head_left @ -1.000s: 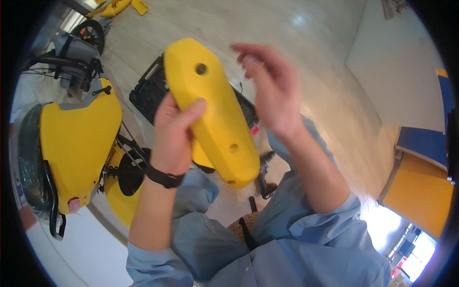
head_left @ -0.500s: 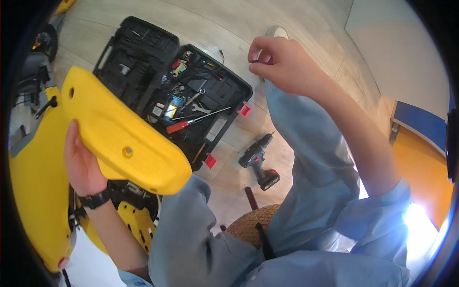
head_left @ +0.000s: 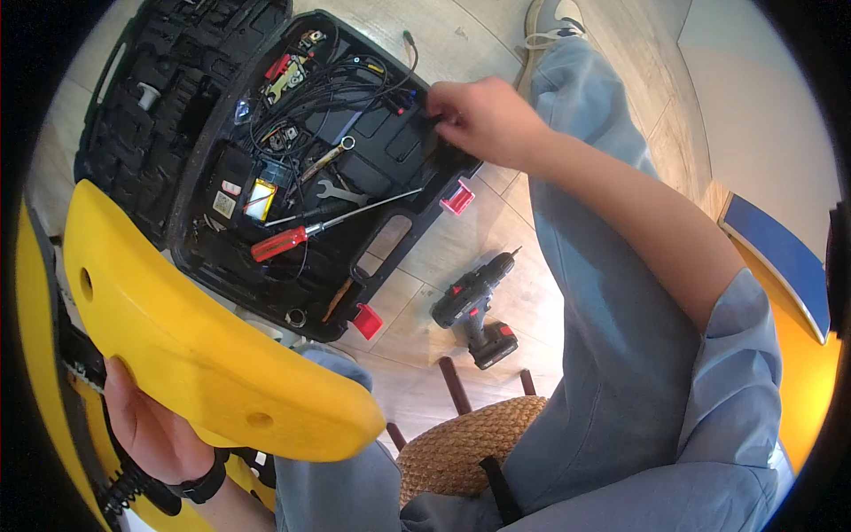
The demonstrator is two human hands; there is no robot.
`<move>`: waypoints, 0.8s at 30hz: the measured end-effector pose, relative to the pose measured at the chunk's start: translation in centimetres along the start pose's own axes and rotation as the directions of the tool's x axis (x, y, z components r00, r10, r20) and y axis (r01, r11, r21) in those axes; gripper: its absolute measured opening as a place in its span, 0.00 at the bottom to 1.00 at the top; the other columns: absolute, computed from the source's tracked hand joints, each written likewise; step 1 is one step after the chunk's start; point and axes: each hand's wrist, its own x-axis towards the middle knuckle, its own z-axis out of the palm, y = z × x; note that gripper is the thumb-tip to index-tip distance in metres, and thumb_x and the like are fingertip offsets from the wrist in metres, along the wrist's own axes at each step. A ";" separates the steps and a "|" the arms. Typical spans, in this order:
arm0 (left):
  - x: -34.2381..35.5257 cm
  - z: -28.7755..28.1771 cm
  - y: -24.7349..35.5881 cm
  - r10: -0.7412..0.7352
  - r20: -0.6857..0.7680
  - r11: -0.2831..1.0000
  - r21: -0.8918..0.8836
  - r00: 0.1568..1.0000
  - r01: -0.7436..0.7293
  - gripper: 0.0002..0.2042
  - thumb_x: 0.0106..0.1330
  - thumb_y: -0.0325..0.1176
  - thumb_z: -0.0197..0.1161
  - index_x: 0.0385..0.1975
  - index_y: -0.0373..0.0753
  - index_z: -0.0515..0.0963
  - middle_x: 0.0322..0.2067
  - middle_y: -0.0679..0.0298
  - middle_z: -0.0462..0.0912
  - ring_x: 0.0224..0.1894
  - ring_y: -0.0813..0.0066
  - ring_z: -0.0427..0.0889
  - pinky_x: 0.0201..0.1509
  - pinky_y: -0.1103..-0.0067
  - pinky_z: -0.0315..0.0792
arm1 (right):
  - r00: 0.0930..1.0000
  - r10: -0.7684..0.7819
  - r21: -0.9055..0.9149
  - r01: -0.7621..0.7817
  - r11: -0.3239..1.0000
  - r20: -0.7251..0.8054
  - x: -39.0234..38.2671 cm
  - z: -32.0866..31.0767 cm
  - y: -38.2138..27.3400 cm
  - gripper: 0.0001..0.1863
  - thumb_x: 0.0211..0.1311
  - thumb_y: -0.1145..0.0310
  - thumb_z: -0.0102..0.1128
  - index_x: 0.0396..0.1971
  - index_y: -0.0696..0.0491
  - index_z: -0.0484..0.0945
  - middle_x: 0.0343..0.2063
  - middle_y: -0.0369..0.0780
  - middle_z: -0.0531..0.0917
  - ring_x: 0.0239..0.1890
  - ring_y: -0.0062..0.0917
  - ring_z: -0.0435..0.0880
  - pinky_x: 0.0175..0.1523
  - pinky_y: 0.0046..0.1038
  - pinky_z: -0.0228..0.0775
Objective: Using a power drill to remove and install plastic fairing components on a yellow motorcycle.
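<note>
1. Half a second ago the right hand [head_left: 492, 124] hung beyond the tool case, near the shoe [head_left: 554, 19]; now it is at the corner of the black tool case [head_left: 229, 273], fingers curled in. Whether they pinch anything – the fingertips are dark and partly hidden – I cannot tell.
2. The left hand [head_left: 164, 434] grips the yellow cover [head_left: 222, 341] by its lower edge, as it did before. The cover now sits lower in view, at the lower left, in front of part of the case's near side.
3. Counted: one yellow cover, with two round holes plainly showing; one cordless drill [head_left: 479, 306]; one stool [head_left: 465, 430] with a woven seat; two red latches on the case, the upper latch [head_left: 457, 198] and the lower latch [head_left: 364, 321].
4. The case lies open on the floor in two halves. The far-left half is moulded with recesses and has one small white piece [head_left: 148, 96] in it.
5. The other half holds a tangle of black cables [head_left: 301, 120], one red-handled screwdriver [head_left: 282, 244], one open-ended wrench [head_left: 341, 192], one ring-ended wrench [head_left: 328, 158] and some small parts too jumbled to count.
6. The drill lies outside the case – on the floor between it and the right leg, as half a second ago.
</note>
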 end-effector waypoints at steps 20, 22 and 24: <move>0.1 5.4 -2.0 0.048 -0.144 0.976 0.219 0.988 -0.015 0.22 0.68 0.30 0.54 0.62 0.33 0.65 0.59 0.57 0.73 0.61 0.63 0.72 0.69 0.69 0.61 | 0.965 -0.162 0.927 -0.138 0.348 0.205 -0.5 -8.1 -8.9 0.21 0.61 0.82 0.59 0.55 0.58 0.73 0.37 0.32 0.76 0.42 0.15 0.78 0.48 0.18 0.74; -0.6 7.8 -1.1 0.048 -0.097 0.994 0.101 0.994 -0.038 0.23 0.68 0.29 0.54 0.62 0.33 0.64 0.59 0.56 0.73 0.62 0.62 0.72 0.68 0.68 0.62 | 0.966 -0.193 0.944 -0.106 0.311 0.173 -3.5 -12.4 -12.9 0.23 0.59 0.83 0.61 0.56 0.57 0.74 0.37 0.33 0.76 0.42 0.15 0.77 0.51 0.17 0.73; -2.1 11.0 0.9 0.039 -0.018 0.999 0.029 0.999 -0.038 0.22 0.69 0.29 0.54 0.62 0.32 0.64 0.59 0.55 0.73 0.61 0.62 0.73 0.67 0.68 0.65 | 0.953 -0.287 0.977 -0.034 0.209 0.095 -7.4 -16.3 -16.2 0.24 0.58 0.84 0.62 0.56 0.57 0.75 0.39 0.33 0.76 0.43 0.15 0.76 0.53 0.19 0.72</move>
